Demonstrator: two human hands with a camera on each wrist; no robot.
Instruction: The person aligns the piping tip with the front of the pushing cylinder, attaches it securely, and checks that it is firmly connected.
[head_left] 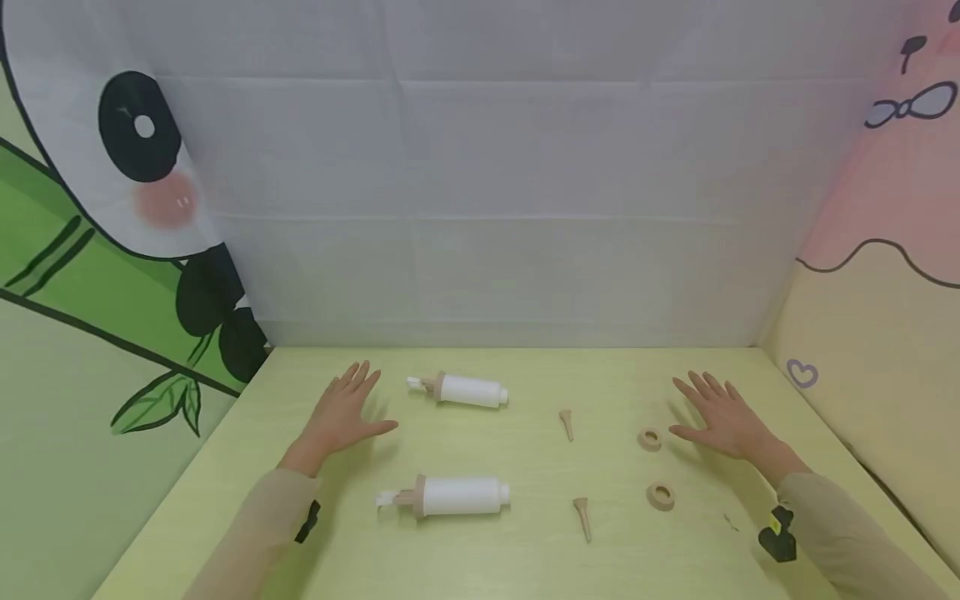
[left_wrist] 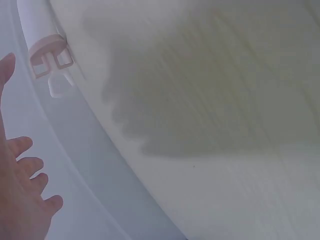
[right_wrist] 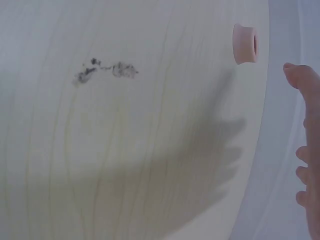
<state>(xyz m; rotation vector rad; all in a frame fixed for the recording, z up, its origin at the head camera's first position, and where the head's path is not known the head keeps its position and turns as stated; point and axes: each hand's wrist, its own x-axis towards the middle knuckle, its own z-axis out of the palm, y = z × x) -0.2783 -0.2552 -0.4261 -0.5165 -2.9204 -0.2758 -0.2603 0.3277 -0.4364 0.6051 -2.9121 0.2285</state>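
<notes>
A person's two bare hands hover palm down over a pale yellow-green table (head_left: 525, 567), with nothing in either. The left hand (head_left: 347, 411) is at the left, fingers straight and slightly spread, thumb pointing inward. Just to its right lies the far tube (head_left: 471, 390), a white cylinder on its side with a tan collar and a small white tip facing the hand; they are near each other but not touching. A second, near tube (head_left: 459, 496) lies parallel closer to the viewer, its tip also pointing left. The right hand (head_left: 722, 417) is at the right, fingers straight and fanned apart. Just beside its thumb, apart from it, lies the far ring (head_left: 649, 438), a tan ring lying flat; the near ring (head_left: 661, 496) sits closer to the viewer. Between tubes and rings lie two tan cone-shaped nozzles, the far nozzle (head_left: 567, 423) and the near nozzle (head_left: 582, 516). Cartoon-printed cloth walls surround the table.
</notes>
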